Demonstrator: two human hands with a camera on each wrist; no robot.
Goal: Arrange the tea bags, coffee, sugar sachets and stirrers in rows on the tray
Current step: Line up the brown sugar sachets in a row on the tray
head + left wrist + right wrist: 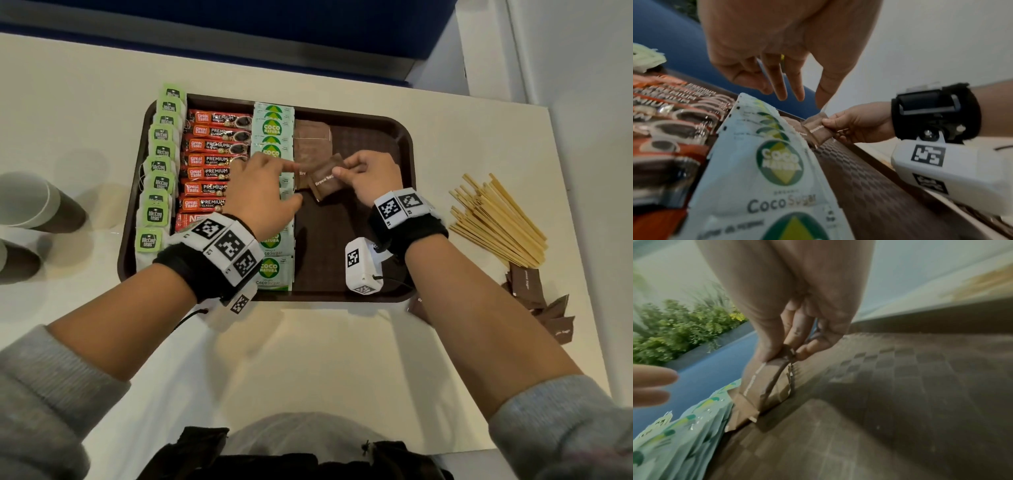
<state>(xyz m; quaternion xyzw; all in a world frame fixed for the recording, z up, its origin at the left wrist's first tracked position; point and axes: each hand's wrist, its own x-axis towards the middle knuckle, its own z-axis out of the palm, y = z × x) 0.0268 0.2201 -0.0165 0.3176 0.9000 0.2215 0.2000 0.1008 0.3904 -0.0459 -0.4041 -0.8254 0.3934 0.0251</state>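
Note:
On the brown tray [408,144], green tea bags [161,164], red coffee sticks [212,161] and white Coco Sugar sachets [272,128] lie in rows, left to right. To their right lie a few brown sugar sachets [311,144]. My right hand [339,172] pinches one brown sugar sachet [324,181] by its corner, low over that row; the right wrist view shows the pinch [789,352] on the sachet [764,386]. My left hand [295,183] hovers over the Coco Sugar row, fingers extended, its index tip at the brown sachets. The wooden stirrers [496,219] lie on the table.
The stirrers are piled right of the tray, with loose brown sachets [537,298] below them near the table's right edge. Two paper cups [37,202] stand at the left. The tray's right half shows bare checkered floor [359,219].

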